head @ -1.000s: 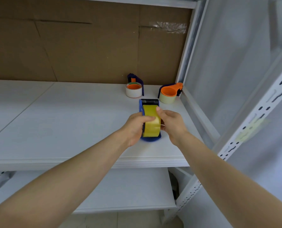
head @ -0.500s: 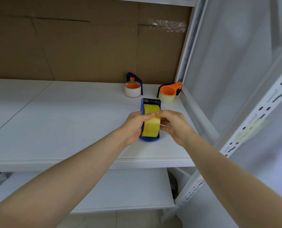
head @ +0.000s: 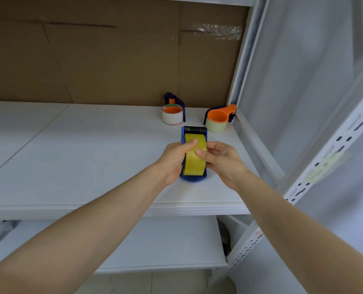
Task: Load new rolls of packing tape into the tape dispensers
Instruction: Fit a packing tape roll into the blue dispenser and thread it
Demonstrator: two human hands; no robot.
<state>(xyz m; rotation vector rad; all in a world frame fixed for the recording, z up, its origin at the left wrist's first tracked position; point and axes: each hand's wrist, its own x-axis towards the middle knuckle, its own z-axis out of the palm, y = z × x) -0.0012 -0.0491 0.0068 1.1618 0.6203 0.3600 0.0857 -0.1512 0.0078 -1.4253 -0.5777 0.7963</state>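
Left hand [head: 173, 161] and right hand [head: 224, 163] grip tape roll [head: 194, 161], seemingly in dispenser [head: 192, 178].

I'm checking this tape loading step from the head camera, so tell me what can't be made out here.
Head view only:
- Hub of the blue dispenser: covered by the yellow tape roll and by the left hand and right hand gripping them; seating unknown.
- Tape's loose end: not visible; the right hand's fingers may cover it.
- Dark thing under the shelf: cut off by the shelf edge.

tape roll [head: 194, 160] in dispenser [head: 193, 178], on shelf [head: 87, 158]
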